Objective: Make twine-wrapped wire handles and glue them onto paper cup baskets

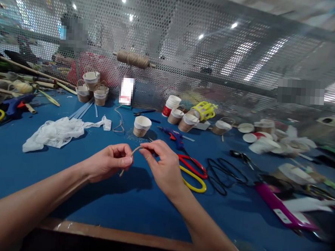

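Note:
Between my two hands a short piece of brown twine is bent in an arch above the blue table. My left hand pinches it, and one end pokes out below the thumb. My right hand grips the other end between thumb and fingertips. Just beyond them stands a small burlap-wrapped cup with a white rim. To its right lies a blue glue gun. Scissors with one red and one yellow handle rest beside my right wrist, their blades partly hidden.
White lace cloth lies crumpled at left. Small handled baskets are stacked behind it; more stand right of centre. A twine roll hangs on the mesh panel. A coiled black cable and a purple tool are at right.

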### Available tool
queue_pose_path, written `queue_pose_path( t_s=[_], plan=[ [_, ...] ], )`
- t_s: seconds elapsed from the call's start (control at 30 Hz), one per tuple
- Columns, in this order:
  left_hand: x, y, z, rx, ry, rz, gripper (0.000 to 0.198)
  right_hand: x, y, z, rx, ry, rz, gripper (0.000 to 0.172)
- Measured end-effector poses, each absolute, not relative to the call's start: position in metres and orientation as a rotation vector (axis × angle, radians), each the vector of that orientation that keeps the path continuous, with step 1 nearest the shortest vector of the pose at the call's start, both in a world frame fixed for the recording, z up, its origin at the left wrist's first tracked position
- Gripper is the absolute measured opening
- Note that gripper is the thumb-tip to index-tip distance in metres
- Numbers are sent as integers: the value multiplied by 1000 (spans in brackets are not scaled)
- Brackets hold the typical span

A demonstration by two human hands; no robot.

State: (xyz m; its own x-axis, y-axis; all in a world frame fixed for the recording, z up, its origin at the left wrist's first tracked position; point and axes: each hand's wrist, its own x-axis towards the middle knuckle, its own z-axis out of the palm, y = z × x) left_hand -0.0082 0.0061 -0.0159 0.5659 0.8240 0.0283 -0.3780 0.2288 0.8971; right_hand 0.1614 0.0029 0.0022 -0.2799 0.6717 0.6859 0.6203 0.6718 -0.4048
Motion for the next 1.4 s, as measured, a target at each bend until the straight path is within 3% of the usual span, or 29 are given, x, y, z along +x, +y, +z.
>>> queue_pose_path(
  t_s=[0.3,0.63,1.2,1.4],
  plan=[
    [-15,9,-12,1005,450,794,26,165,2,5,-968,-2074,3,9],
    [-17,8,-5,1053,511,1024,25,151,-10,7,-1047,-2022,151,10],
    [-13,8,-14,1035,497,881,23,159,-4,12,-1047,-2031,179,5],
    [-13,7,-17,1046,469,846,20,159,-6,13,-990,-2090,168,13]
  ],
)
